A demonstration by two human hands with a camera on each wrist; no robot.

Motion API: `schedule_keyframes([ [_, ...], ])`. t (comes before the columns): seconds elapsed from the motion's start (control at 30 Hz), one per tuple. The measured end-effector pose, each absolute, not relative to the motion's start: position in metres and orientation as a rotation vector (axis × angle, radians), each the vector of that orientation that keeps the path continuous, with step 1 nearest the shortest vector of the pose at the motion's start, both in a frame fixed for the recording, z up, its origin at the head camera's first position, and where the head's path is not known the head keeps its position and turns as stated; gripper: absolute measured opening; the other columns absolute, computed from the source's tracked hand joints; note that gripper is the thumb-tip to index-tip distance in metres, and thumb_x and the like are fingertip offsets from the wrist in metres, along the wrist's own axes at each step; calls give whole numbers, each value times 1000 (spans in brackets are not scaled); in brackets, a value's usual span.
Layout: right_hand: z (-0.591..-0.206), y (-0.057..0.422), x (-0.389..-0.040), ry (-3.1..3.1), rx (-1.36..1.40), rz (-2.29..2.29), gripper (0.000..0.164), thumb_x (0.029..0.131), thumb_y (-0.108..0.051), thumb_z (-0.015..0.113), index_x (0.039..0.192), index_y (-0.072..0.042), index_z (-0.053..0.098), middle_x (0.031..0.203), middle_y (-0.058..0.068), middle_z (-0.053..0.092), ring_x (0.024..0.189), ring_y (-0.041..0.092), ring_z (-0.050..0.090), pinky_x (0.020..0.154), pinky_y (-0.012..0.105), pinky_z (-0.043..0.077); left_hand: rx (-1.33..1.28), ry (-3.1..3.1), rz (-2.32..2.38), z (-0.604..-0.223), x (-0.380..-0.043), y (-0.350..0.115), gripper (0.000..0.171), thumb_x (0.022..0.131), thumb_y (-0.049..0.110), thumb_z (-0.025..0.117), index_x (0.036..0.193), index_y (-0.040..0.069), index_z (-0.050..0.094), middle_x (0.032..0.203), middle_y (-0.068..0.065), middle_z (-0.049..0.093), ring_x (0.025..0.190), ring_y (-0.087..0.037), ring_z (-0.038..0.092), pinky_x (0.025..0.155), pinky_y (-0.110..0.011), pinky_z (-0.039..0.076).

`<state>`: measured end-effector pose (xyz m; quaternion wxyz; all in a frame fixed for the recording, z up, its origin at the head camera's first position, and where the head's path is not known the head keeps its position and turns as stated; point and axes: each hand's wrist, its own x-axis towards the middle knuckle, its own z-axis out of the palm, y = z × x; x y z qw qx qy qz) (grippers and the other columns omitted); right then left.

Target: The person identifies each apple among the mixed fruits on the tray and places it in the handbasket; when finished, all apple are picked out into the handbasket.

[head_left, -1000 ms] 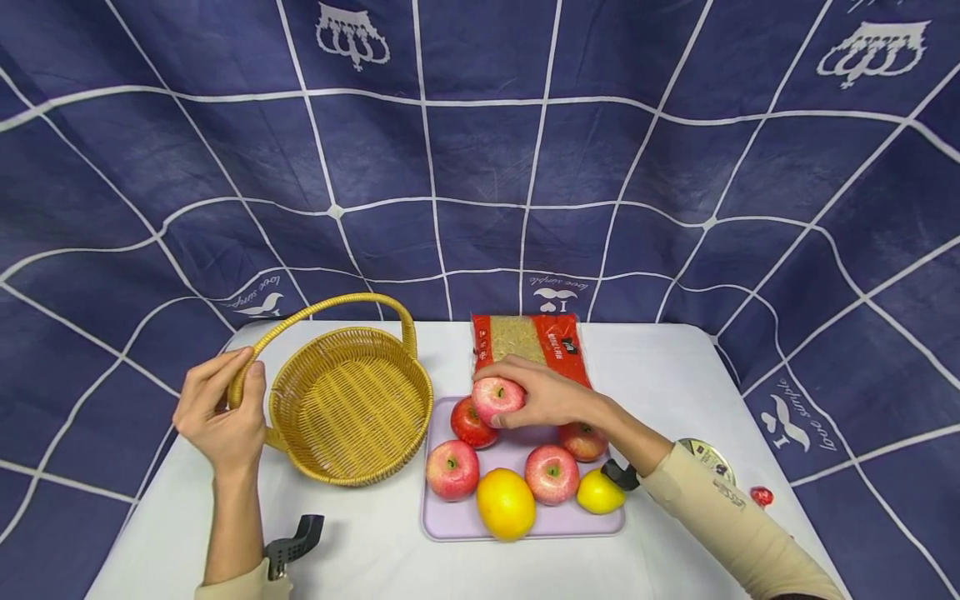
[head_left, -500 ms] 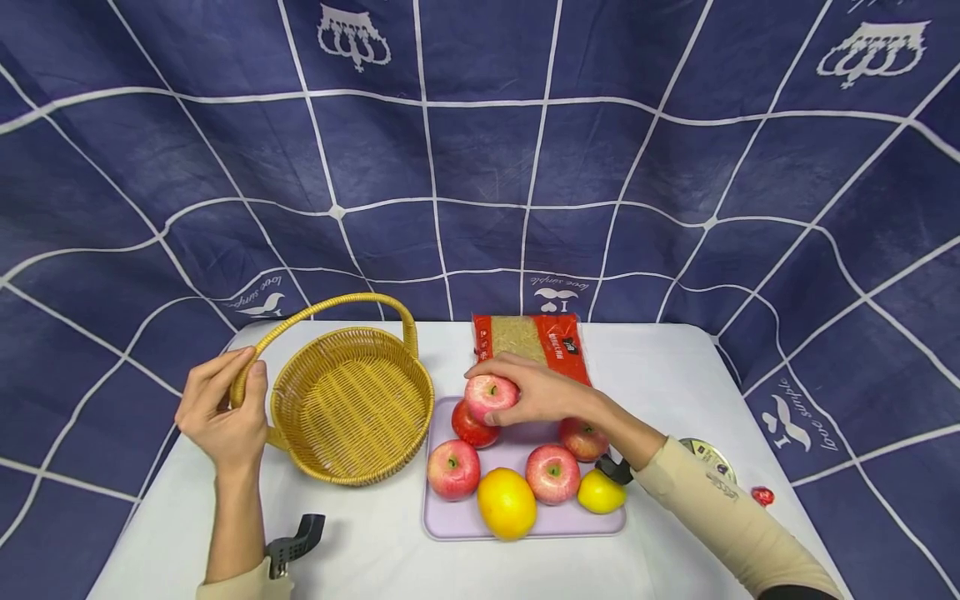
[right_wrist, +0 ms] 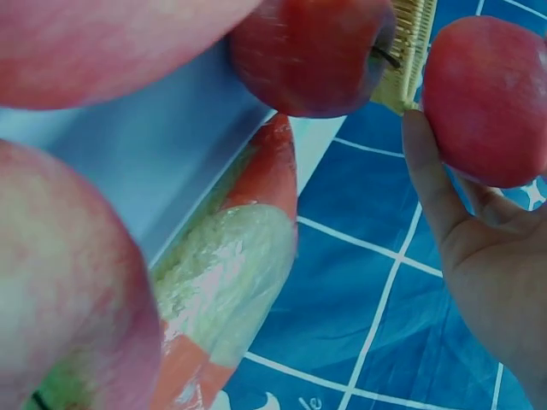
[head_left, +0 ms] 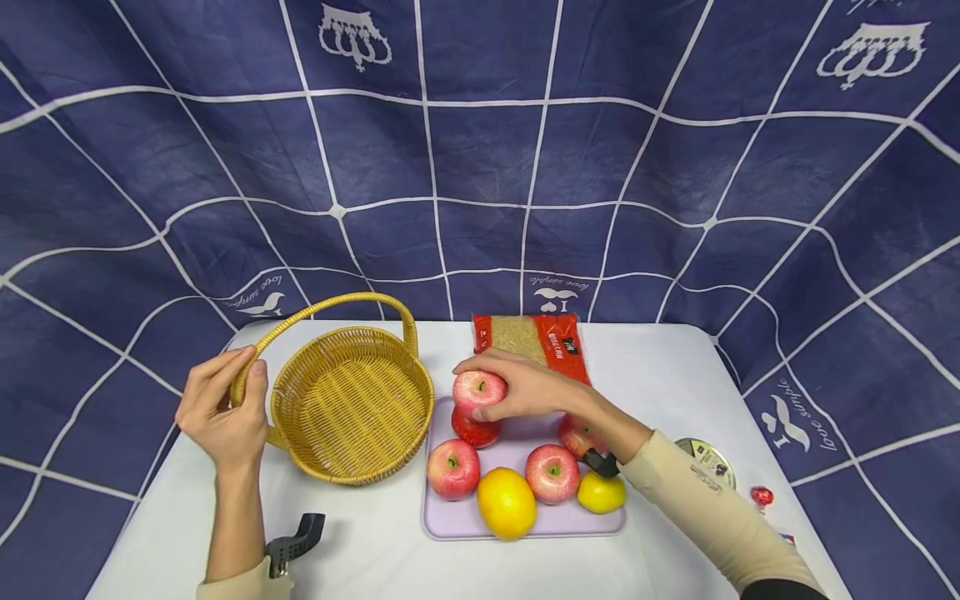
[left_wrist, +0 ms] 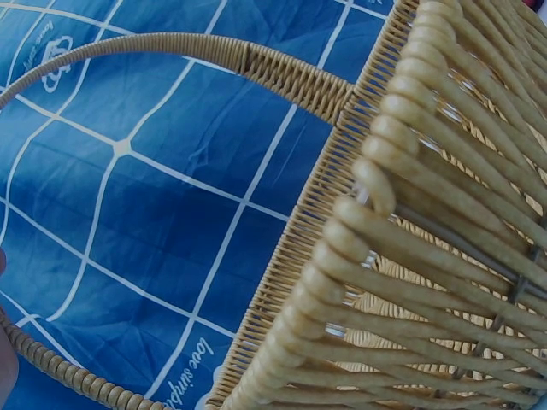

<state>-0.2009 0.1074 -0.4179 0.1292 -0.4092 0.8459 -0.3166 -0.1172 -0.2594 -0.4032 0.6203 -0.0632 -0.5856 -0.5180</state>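
Left hand (head_left: 223, 412) grips the wicker basket handle (head_left: 330, 307); right hand (head_left: 525, 387) clasps a pink apple (head_left: 477, 392); a red apple (head_left: 474, 432) lies below that hand, apparently apart.

Curtained booth (head_left: 840, 325), gridded cloth (head_left: 480, 158), white table (head_left: 645, 358)

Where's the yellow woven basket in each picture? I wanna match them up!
Head: the basket sits left of the middle, beside the lilac tray.
Left wrist: it fills the right side, its handle arching left.
Right wrist: only a sliver at the top, right of the middle, between a red apple and the held apple.
Shared landmark: the blue cloth with white lines.
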Motion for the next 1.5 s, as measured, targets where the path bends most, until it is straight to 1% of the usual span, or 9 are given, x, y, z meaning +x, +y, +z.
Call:
schedule_keyframes([
  [0.13, -417, 103, -202, 2457, -1190, -920, 58, 80, -50, 78, 133, -49, 54, 123, -21, 55, 106, 1, 55, 92, 29, 52, -142, -1352, -1186, -404, -117, -260, 16, 76, -3, 79, 85, -15, 75, 88, -20, 74, 88, -16, 69, 80, -18, 55],
  [0.37, -414, 98, -205, 2425, -1220, -929, 59, 81, -51, 77, 135, -43, 55, 120, -17, 56, 104, 5, 57, 91, 31, 52, -135, -1364, -1175, -405, -117, -260, 14, 75, -4, 78, 86, -14, 75, 89, -20, 74, 89, -15, 69, 80, -18, 54],
  [0.63, -413, 89, -209, 2416, -1224, -931, 63, 80, -51, 78, 137, -34, 58, 122, -17, 56, 104, 3, 56, 91, 30, 52, -135, -1368, -1175, -405, -116, -261, 15, 76, -4, 79, 86, -14, 75, 89, -20, 74, 89, -16, 69, 80, -18, 55],
  [0.87, -413, 81, -211, 2396, -1210, -934, 60, 80, -50, 78, 136, -40, 56, 121, -17, 56, 105, 3, 55, 91, 30, 52, -132, -1376, -1169, -405, -116, -261, 16, 76, -2, 79, 86, -14, 75, 89, -20, 74, 89, -15, 69, 80, -17, 54],
  [1.1, -412, 74, -213, 2382, -1200, -925, 63, 81, -50, 77, 138, -36, 57, 119, -16, 57, 104, 4, 55, 89, 31, 52, -133, -1380, -1165, -404, -116, -261, 17, 76, -1, 80, 86, -13, 75, 89, -20, 74, 89, -15, 69, 79, -17, 54],
  [1.33, -412, 67, -214, 2365, -1220, -939, 60, 81, -51, 77, 136, -40, 57, 120, -15, 57, 104, 4, 56, 89, 29, 53, -126, -1385, -1160, -403, -115, -261, 16, 76, -2, 79, 87, -13, 76, 90, -20, 74, 90, -15, 69, 81, -17, 55],
  [1.5, -413, 61, -212, 2359, -1227, -933, 59, 80, -52, 77, 135, -45, 56, 122, -16, 57, 105, 3, 56, 90, 29, 52, -135, -1373, -1176, -404, -116, -260, 15, 75, -4, 79, 86, -14, 75, 90, -20, 74, 89, -15, 69, 80, -17, 55],
])
